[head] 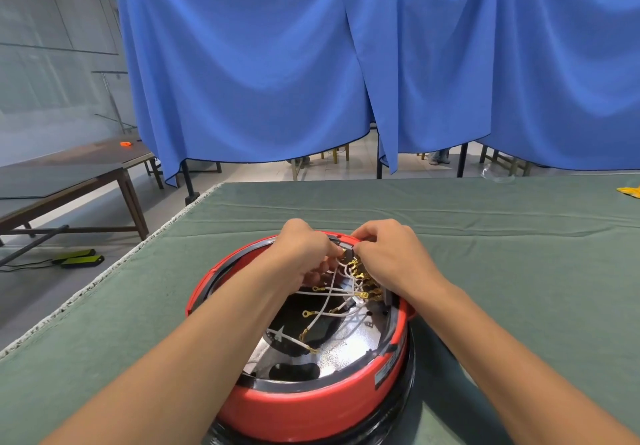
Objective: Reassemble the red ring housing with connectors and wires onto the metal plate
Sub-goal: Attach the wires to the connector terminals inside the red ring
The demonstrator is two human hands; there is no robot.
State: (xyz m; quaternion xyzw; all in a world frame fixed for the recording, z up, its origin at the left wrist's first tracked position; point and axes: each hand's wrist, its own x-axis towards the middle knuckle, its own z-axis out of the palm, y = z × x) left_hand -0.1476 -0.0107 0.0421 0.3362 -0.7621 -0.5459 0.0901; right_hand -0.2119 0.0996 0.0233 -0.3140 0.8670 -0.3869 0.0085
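Observation:
A red ring housing point(304, 406) sits on the green cloth in front of me, with a shiny metal plate point(343, 351) inside it. White wires point(325, 302) with brass connectors point(362, 278) cross the inside, bunched at the far right. My left hand point(304, 254) and my right hand point(391, 257) meet over the housing's far rim. Together they pinch a small dark part point(347, 254) where the wires gather. Fingers hide most of that part.
The table is covered by a green cloth point(485, 254), with its left edge point(104, 271) close by. A yellow object point(630, 191) and clear plastic point(495, 174) lie at the far right. A blue curtain point(346, 63) hangs behind. Wooden tables point(69, 174) stand at left.

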